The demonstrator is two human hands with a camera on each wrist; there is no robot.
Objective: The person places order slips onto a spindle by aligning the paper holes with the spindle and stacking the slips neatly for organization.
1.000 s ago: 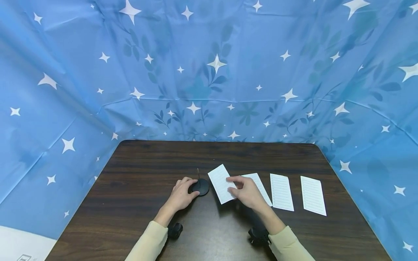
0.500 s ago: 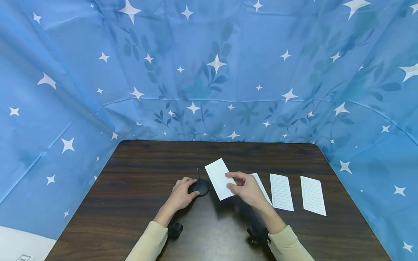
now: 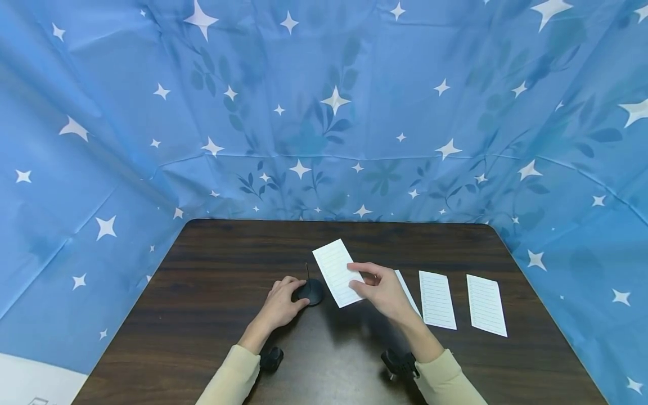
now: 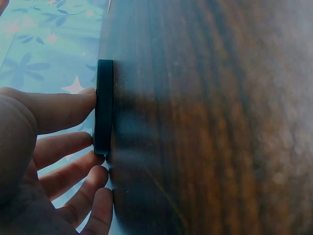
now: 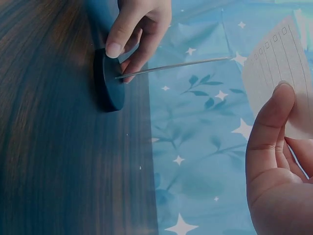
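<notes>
A receipt spike (image 3: 313, 293) with a round black base and a thin upright metal rod (image 5: 176, 65) stands on the dark wooden table. My left hand (image 3: 278, 305) grips the base's edge between thumb and fingers; the left wrist view has the base (image 4: 103, 110) edge-on against the tabletop. In my right hand (image 3: 383, 292), thumb and fingers pinch one end of a white lined paper slip (image 3: 332, 272). The slip is raised above the table, tilted, just right of the rod. Small printed boxes show along its edge in the right wrist view.
Two lined slips lie to the right, one nearer (image 3: 437, 300) and one farther out (image 3: 487, 305). Another slip (image 3: 406, 293) is partly hidden behind my right hand. A blue star-patterned curtain (image 3: 324, 129) hangs behind the table (image 3: 228, 242).
My right hand has lifted the slip and moved it slightly up and left, toward the rod. My left hand stays on the base.
</notes>
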